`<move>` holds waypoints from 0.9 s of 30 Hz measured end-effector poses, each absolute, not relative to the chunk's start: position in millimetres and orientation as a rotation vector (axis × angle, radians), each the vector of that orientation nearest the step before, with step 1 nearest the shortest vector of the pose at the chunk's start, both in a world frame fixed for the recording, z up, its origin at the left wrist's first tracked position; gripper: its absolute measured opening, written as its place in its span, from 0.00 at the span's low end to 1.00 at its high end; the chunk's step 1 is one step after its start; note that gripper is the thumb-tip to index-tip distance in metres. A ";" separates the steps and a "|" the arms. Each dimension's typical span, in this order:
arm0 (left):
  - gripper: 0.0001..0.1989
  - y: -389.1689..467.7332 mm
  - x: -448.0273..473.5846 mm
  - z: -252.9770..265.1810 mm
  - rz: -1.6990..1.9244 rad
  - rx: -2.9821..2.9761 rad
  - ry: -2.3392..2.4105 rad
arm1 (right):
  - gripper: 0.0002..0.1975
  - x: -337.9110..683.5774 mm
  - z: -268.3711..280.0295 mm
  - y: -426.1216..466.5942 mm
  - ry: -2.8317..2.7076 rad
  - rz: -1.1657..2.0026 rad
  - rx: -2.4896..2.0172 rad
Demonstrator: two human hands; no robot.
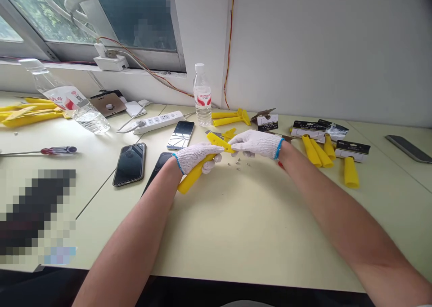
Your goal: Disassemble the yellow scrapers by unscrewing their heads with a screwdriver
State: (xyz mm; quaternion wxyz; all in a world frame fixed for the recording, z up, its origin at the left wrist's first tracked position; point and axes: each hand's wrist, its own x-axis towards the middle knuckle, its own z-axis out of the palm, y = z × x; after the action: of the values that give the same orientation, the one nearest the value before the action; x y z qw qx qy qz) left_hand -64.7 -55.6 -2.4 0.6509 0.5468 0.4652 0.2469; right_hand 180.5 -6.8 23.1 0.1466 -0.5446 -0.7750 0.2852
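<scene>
Both my hands wear white knit gloves with blue cuffs. My left hand (pixel 199 157) is wrapped round the handle of a yellow plastic scraper (pixel 191 177), whose wide head is tilted up toward the right. At the right end of that head, my right hand (pixel 256 143) has its fingers closed on the edge; whether a small part is between them is hidden. Several small metal screws (pixel 238 163) lie loose on the table just below the right hand. Behind the hands lie another yellow scraper head (pixel 230 133) and more yellow scrapers (pixel 232 117).
Phones (pixel 129 165) lie left of my hands, near a power strip (pixel 160 122). A water bottle (pixel 203 98) stands by the wall; another bottle (pixel 72 101) leans at left above a screwdriver (pixel 59 150). Carded yellow handles (pixel 351 172) and a dark phone (pixel 410 148) lie right.
</scene>
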 end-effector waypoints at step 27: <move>0.32 -43.0 -66.9 -0.8 0.893 1.161 1.013 | 0.16 176.1 -19.3 20.6 -2.049 0.183 -1.615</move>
State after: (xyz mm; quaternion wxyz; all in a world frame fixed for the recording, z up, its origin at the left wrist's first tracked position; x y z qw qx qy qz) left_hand -66.9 -43.0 -0.8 0.6291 0.5067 0.4422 0.3898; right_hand 176.1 20.6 -19.3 0.2602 -0.5962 -0.7565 0.0674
